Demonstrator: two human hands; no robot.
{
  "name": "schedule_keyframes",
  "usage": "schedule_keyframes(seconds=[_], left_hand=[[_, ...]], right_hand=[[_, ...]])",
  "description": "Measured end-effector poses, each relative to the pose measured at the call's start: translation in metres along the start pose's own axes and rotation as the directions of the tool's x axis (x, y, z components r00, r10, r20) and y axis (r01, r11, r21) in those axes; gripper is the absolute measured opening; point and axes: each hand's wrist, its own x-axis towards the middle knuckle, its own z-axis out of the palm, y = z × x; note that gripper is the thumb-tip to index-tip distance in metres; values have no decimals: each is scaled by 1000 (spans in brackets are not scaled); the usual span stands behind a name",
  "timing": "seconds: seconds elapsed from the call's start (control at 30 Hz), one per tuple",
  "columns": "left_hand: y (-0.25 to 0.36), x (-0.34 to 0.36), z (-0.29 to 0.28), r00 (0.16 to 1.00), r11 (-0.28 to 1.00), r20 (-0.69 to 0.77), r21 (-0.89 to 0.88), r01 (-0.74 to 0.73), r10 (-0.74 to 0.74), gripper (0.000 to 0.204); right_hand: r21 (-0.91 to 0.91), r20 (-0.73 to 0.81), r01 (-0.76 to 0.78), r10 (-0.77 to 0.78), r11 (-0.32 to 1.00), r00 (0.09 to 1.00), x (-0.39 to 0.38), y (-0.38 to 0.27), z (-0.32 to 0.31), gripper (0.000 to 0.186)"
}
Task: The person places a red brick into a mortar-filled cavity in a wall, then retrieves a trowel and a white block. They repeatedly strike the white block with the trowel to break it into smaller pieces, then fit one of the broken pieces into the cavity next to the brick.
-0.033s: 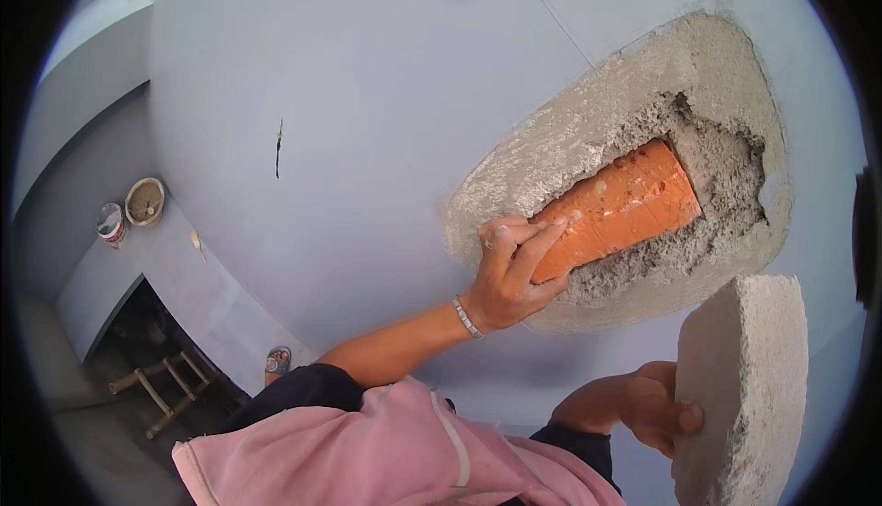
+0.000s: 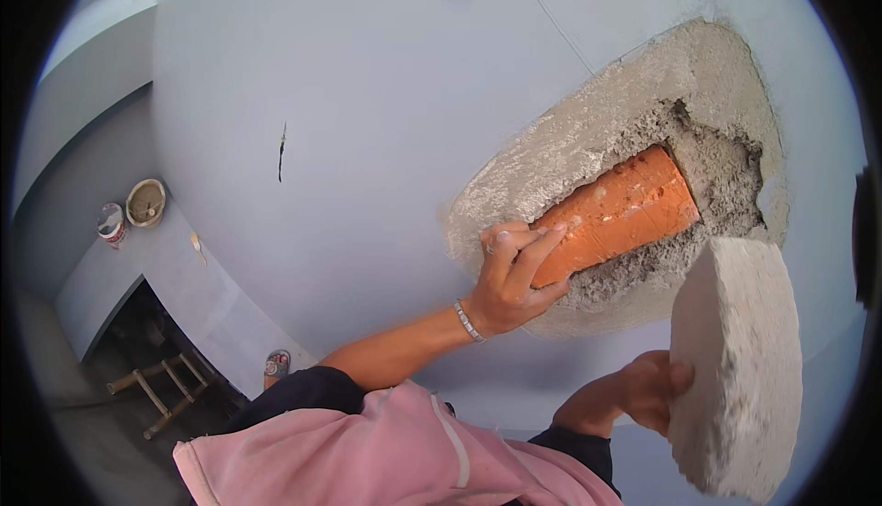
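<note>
Gripping the near end of the orange pipe (image 2: pixel 617 215), the left hand (image 2: pixel 508 276) has its fingers curled over the top and thumb beneath, pressed against the wet mortar bed (image 2: pixel 726 175) just beyond its fingertips. That pipe lies sunk in a rough grey patch (image 2: pixel 588 129) of the pale blue wall (image 2: pixel 367 92). Below and to the right of it, the right hand (image 2: pixel 654 394) clasps the edge of a thick grey slab (image 2: pixel 735 368), thumb on the face, fingers hidden behind. The slab looks heavy, stiff and crumbly at the rim, best held low along its thick edge. The pipe seems rigid, smooth, somewhat slippery with mortar.
</note>
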Motion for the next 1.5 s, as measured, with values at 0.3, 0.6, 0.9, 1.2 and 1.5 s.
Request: schedule_keyframes(seconds=[0.3,0.6,0.9,1.2,1.5], left_hand=[[-14,5,-6,999,999,-26,29,19,-19,79],[-18,15,-7,999,998,-42,54,30,-28,79],[-13,19,0,997,993,-65,107,49,-42,83],[-19,29,-18,996,977,-80,205,64,-49,83],[-18,23,-27,997,976,-49,207,68,-60,80]], right_hand=[[-63,-22,-99,98,993,995,10,1,17,106],[-50,358,132,-106,990,928,16,14,56,110],[212,200,-131,89,968,976,33,1,43,111],[-20,356,125,-110,992,928,40,-2,79,106],[10,457,161,-148,987,877,35,-4,80,114]])
